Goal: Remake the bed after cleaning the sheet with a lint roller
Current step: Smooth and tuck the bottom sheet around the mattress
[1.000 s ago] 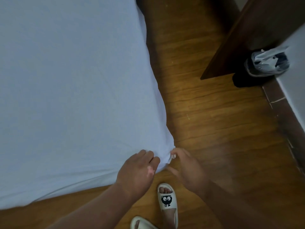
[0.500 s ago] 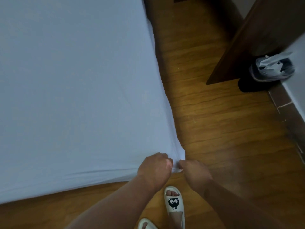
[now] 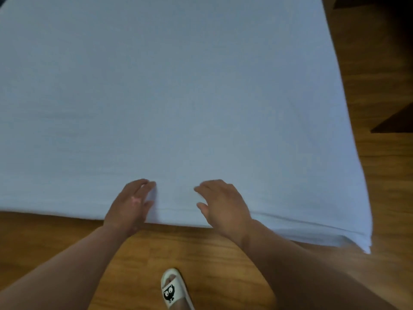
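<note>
The left hand (image 3: 130, 204) lies open on the sheet (image 3: 178, 97), fingers straight and close together, pointing up and to the right, gripping nothing. The right hand (image 3: 223, 206) rests on the sheet just beside it, also open, with its fingers spread a little and the thumb held out toward the left hand. Both sit at the near edge of the bed (image 3: 290, 227), wrists over the edge, with a strip of cloth between them. The pale sheet is spread flat and smooth over the whole top of the bed and hangs down at the near right corner. Below is a wooden floor (image 3: 212, 253), where one foot wears a white slipper (image 3: 175, 289) with a black cartoon face. A dark piece of furniture (image 3: 393, 121) shows at the right edge.
</note>
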